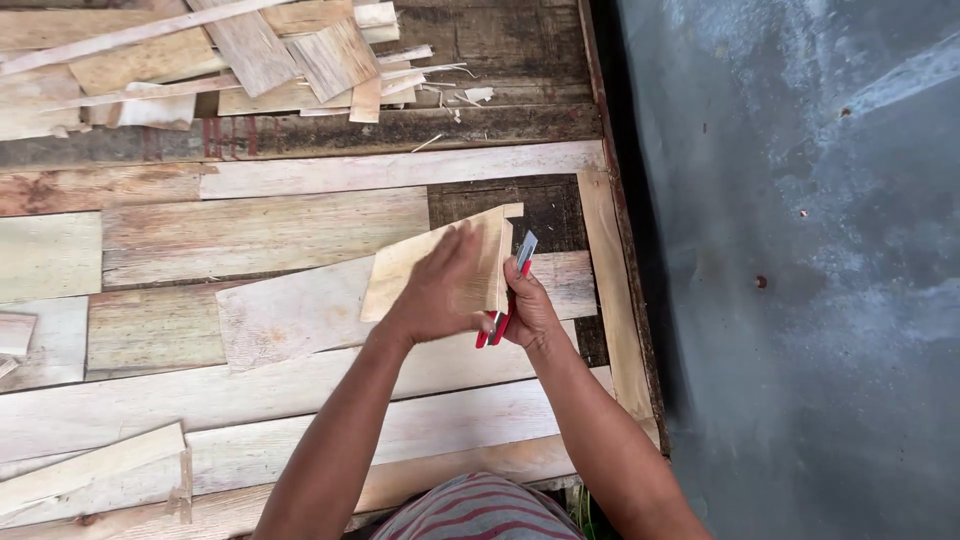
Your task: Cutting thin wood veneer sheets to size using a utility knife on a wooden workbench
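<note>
Two hands at the table's right side, one thin wood sheet and one red-handled knife in hand

Left hand [440, 290] lies flat on the sheet [425, 262], fingers spread and pressing it; the sheet's long axis runs from lower left to upper right, its notched corner pointing up-right, resting on the plank table [250, 235] near the right edge. Right hand [528, 312] has its fingers closed around the knife [510, 290]; the knife stands nearly upright in view, blade tip pointing up and slightly right, touching the sheet's right edge. One heap of offcuts [200, 60] lies at the table's far left; one loose strip [95, 465] lies at the near left; grey floor [800, 300] to the right
</note>
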